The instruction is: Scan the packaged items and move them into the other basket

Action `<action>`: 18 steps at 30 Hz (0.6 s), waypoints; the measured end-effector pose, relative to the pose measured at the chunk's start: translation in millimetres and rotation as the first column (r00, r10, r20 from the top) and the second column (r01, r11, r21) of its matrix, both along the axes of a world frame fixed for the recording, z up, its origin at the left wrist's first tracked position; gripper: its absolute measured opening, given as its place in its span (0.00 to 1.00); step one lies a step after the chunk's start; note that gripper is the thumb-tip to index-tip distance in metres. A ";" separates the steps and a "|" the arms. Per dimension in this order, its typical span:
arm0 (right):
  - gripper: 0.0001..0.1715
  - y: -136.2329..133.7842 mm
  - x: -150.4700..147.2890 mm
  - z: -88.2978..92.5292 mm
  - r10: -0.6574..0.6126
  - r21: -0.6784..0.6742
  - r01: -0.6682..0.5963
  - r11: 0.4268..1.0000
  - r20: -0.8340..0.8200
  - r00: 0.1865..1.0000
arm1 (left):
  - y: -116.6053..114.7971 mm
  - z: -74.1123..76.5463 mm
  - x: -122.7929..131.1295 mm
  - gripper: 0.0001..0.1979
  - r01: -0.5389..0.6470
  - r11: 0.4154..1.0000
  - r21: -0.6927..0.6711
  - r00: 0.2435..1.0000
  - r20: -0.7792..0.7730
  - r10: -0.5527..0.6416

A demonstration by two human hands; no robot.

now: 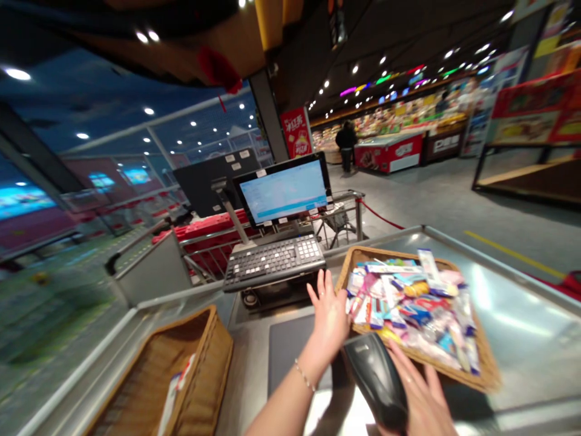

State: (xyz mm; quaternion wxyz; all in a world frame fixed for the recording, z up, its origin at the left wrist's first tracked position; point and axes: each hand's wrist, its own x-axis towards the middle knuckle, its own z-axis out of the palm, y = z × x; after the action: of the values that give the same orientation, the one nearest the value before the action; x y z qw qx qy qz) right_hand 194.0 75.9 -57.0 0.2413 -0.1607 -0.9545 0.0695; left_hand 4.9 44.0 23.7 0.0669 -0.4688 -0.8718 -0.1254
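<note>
On your far left, a woven brown wicker basket (181,369) sits on the brushed-steel checkout counter (535,315), a few packets inside. Your left hand (329,321), a thin silver bracelet (304,374) at its wrist, has its fingers spread just beside the rim of a rectangular wicker tray (481,363) heaped with colourful plastic-wrapped packets (408,309). Your right hand (420,393) grips a black handheld barcode scanner (376,381), fingers slightly apart, just below the tray.

left hand (330,318) raised, fingers spread apart; right hand (420,396) low at frame edge, fingers apparently curled, partly hidden
</note>
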 end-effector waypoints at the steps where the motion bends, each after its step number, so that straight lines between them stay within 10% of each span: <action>1: 0.41 0.6 0.8 -0.3 -0.004 0.000 0.004 1.000 -0.002 1.000 | 1.9 -0.6 0.3 0.15 0.007 1.000 -0.004 1.000 -0.001 -0.007; 18: 0.36 14.8 18.5 -3.9 -0.086 0.106 0.089 0.990 -0.037 0.996 | 42.1 -4.6 22.8 0.21 0.230 0.971 -0.065 0.971 0.075 -0.225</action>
State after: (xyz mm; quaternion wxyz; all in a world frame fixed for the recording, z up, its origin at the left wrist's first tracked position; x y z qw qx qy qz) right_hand 212.5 90.6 -60.9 0.2678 -0.1881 -0.9449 0.0101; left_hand 27.7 86.1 19.1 0.0055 -0.5634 -0.8181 -0.1156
